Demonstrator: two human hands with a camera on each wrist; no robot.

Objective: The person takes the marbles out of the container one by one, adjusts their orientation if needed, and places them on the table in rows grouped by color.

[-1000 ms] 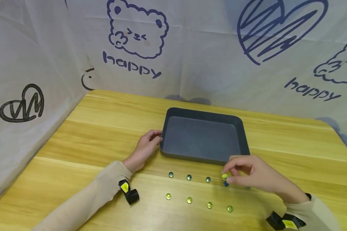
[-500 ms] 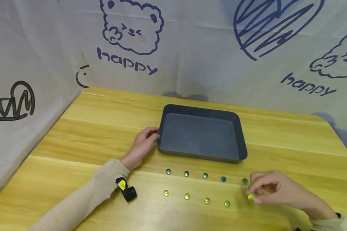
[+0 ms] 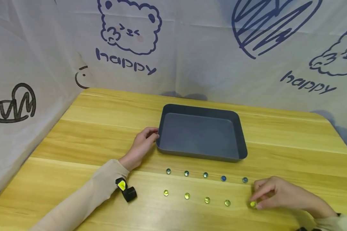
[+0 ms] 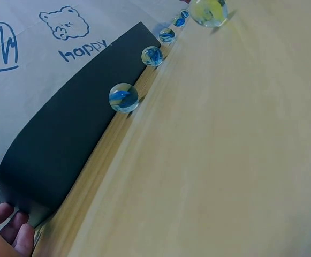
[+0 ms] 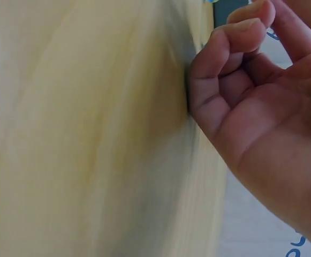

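My right hand (image 3: 283, 195) pinches a yellow-green glass marble (image 3: 253, 204) between thumb and fingertips, low over the table at the right end of the front row. That row holds several yellow-green marbles (image 3: 207, 200). Behind it, several clear marbles with blue swirls (image 3: 223, 178) form a second row. My left hand (image 3: 140, 146) holds the left side of a dark grey rectangular tray (image 3: 202, 157), its fingers curled at the tray's corner in the left wrist view. In the right wrist view, the curled fingers (image 5: 209, 64) show, with the marble mostly out of frame.
The light wood table (image 3: 98, 128) has its back edge against a white cloth (image 3: 202, 64) with drawn bears and hearts. A black wrist camera (image 3: 129, 193) is strapped over the left sleeve.
My right hand has carried the yellow-green marble from above the blue row, right and toward me, down to the front row's right end. My left hand stays at the tray.
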